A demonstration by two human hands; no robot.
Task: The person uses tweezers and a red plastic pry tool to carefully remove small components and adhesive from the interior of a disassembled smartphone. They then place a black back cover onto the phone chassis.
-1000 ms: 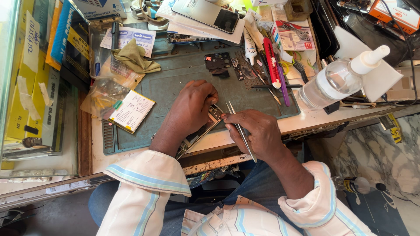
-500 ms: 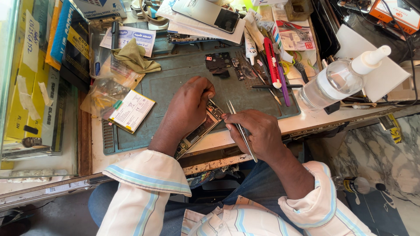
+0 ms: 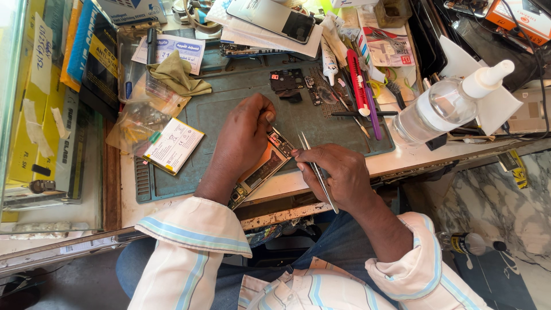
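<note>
On green mat (image 3: 229, 109): left hand (image 3: 244, 135) fingers pressing opened phone (image 3: 261, 169); right hand (image 3: 338, 175) pinching tweezers (image 3: 314, 169) beside it.

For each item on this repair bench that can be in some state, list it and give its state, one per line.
Opened phone: back off, insides exposed, lying on the mat.
Left hand: pressing down on the opened phone.
Right hand: gripping tweezers.
Tweezers: tips slightly apart, pointing away from the person beside the phone.
Clear bottle: lying tilted, cap on.
Second phone: screen dark, lying on papers.
Flat battery: loose on the mat.
</note>
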